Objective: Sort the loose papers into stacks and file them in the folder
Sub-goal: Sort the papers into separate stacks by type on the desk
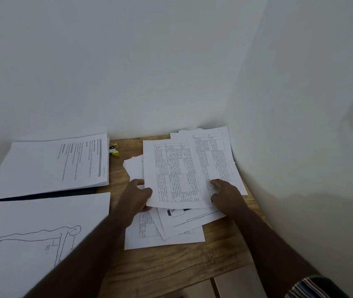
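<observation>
**Two hands in a heap of printed sheets on a wooden desk**

The wooden table (171, 267), with pale brown grain running across it, sits in a corner of plain white walls (149, 61). On its left lie two flat white stacks: the near stack (31, 216) topped by a line drawing of a figure in a push-up pose, the far stack (48, 166) showing headed text too blurred to read, with a dark gap between them. To the right, the loose papers (184, 224) overlap in a disorderly fan, most carrying ruled tables of illegibly small print. The left hand (135, 196) pinches the lower left corner of the top table sheet (173, 173), thumb on top. The right hand (227, 194) rests on the neighbouring sheet, fingers curled, its grip unclear. A small yellow stapler (114, 149) sits by the far stack.
</observation>
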